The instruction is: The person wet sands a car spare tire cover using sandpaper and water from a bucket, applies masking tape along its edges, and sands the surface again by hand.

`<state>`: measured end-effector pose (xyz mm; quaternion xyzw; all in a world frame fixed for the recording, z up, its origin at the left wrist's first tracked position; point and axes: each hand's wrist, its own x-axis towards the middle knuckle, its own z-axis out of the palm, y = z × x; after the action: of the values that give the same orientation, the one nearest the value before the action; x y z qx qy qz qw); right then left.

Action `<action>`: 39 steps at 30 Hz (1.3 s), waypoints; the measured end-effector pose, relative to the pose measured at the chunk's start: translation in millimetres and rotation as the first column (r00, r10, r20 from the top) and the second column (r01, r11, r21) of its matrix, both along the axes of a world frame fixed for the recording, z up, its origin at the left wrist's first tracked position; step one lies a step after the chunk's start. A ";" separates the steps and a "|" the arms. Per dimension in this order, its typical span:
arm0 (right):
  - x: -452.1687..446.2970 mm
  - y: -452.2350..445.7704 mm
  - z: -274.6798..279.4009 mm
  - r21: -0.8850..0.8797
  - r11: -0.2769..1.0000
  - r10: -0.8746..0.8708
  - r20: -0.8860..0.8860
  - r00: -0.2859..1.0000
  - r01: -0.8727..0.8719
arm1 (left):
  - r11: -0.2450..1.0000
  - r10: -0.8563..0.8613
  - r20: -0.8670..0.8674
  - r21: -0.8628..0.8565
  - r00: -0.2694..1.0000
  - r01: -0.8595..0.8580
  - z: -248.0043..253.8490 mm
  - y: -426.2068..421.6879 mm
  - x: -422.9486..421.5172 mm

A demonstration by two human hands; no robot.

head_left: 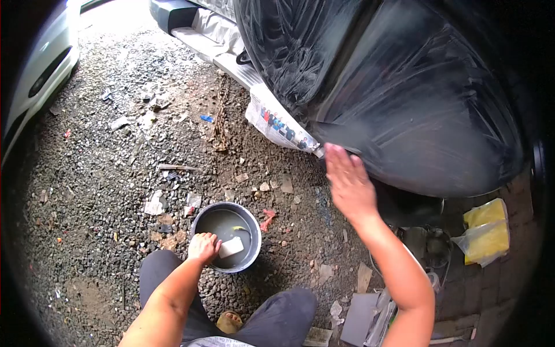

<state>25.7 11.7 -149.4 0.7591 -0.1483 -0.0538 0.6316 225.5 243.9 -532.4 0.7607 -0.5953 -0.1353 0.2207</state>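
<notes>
My left hand (204,248) is at the left rim of a round bucket (258,231), its fingers closed round a pale rectangular block (232,247) over the cloudy water. My right hand (349,182) lies flat with fingers stretched out, near the lower left edge of a dark, dusty car panel (422,139). Its fingertips are beside the end of a newspaper strip (277,124) that runs along the panel's edge. Whether the palm touches the panel cannot be made out.
A white car (43,63) stands at the upper left. Gravel with paper scraps and a rusty chain (220,115) lies around the bucket. Yellow packets (487,231) are at the right, and a grey sheet (359,319) lies near my right forearm.
</notes>
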 end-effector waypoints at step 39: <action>92.2 13.9 140.9 0.102 0.977 0.104 0.534 0.839 -0.186 | 1.000 0.004 0.015 -0.026 1.000 -0.004 -8.1 -2.2 -3.3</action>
<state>117.9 25.6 -8.5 0.7991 -0.2529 0.1926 0.5103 222.2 241.7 -540.5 0.7599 -0.5971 -0.1214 0.2264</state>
